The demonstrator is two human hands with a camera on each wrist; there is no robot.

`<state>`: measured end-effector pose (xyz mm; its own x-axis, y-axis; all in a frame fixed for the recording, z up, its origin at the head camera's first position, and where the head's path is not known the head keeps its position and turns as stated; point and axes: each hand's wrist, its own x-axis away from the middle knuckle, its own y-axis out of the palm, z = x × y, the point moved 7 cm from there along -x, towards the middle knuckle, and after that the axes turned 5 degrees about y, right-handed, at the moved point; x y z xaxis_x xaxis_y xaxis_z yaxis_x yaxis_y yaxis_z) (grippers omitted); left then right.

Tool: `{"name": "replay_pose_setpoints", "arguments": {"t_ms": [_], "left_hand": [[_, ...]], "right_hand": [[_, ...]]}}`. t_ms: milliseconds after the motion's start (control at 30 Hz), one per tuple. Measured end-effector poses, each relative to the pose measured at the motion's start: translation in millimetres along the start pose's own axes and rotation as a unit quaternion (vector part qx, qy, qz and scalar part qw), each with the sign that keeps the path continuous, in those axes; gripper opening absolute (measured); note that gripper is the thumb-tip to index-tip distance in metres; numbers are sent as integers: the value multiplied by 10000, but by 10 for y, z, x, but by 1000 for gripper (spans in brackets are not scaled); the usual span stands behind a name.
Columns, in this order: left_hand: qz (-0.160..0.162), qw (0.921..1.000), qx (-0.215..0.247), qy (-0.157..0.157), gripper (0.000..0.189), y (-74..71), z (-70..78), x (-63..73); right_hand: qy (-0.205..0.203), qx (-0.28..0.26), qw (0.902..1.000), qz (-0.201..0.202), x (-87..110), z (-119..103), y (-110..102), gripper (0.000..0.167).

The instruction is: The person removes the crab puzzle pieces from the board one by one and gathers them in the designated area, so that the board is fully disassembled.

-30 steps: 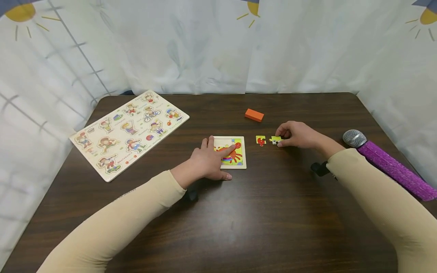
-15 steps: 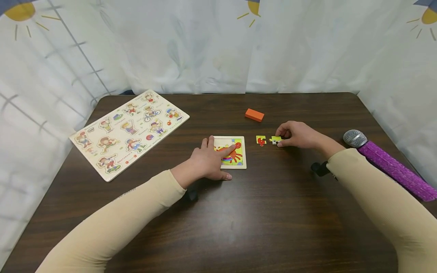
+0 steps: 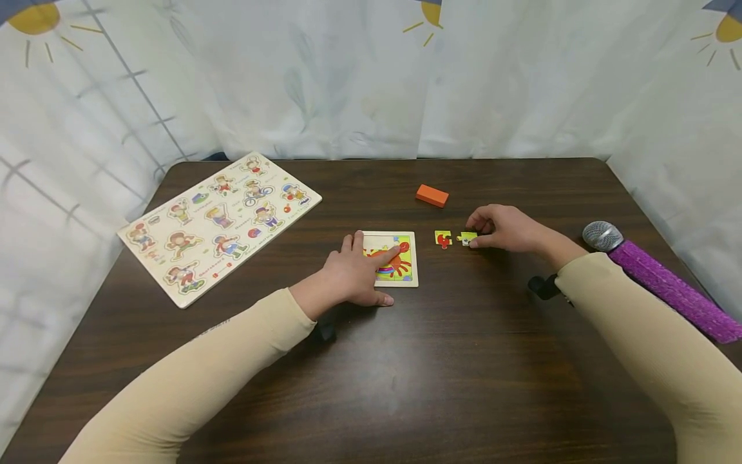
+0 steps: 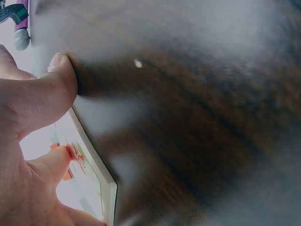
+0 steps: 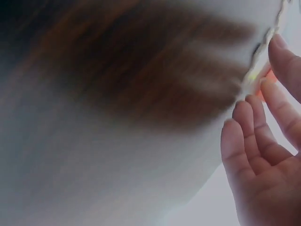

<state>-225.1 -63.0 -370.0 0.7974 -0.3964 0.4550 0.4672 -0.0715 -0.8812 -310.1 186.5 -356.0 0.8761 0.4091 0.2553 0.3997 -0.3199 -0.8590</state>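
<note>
My left hand (image 3: 350, 274) lies over the left part of a small wooden puzzle tray (image 3: 415, 258), fingers spread. Its index finger rests on the crab picture (image 3: 401, 267), and its thumb is on the table below the frame. Bare wood shows at the tray's upper left; my hand hides its left side. To the right, my right hand (image 3: 504, 229) pinches the right edge of a yellow and white jigsaw piece (image 3: 466, 238) between thumb and index finger, low at the table. Just left of that piece lies a red and yellow jigsaw piece (image 3: 443, 238), apart from it.
An orange block (image 3: 431, 196) lies behind the pieces. At the left is a large wooden picture board (image 3: 197, 251) with sports figures. A microphone (image 3: 655, 277) with a purple glittery handle lies at the right. White curtains (image 3: 359, 84) hang behind the dark table (image 3: 406, 386).
Almost nothing differs. The right hand shifts very slightly at the yellow and white piece; the left hand stays on the puzzle tray.
</note>
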Motion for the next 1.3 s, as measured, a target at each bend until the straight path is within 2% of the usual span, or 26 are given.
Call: {"name": "replay_pose_setpoints", "arguments": {"t_ms": [100,233,367,500,633,767,900,1167,1300], "left_hand": [[-20,10000,-69,-23,99,-12,-3,12],[-48,9999,-119,-40,98,-22,-11,24],[-54,9999,-157,-12,99,-28,-11,25],[-63,9999,-150,18,99,-17,-13,14],[-44,9999,46,145,97,4,-24,14],[-18,9988,226,428,93,27,-61,39],[-6,9979,175,625,91,29,-94,67],[-8,9980,176,599,91,1,-59,70],[-45,9985,127,522,92,-13,-38,64]], "right_hand": [[-187,90,9998,26,-23,-165,38,43],[-547,398,9976,-111,-75,-509,185,54],[-954,779,9922,-187,-128,-838,350,71],[-1122,1220,9859,-210,-159,-1033,474,90],[-1061,1476,9831,-223,-169,-1099,535,97],[-990,1450,9841,-267,-169,-1103,549,97],[-944,1397,9851,-347,-172,-1072,556,97],[-1025,1356,9848,-362,-165,-1037,527,98],[-1357,1112,9840,-316,-152,-1089,495,83]]}}
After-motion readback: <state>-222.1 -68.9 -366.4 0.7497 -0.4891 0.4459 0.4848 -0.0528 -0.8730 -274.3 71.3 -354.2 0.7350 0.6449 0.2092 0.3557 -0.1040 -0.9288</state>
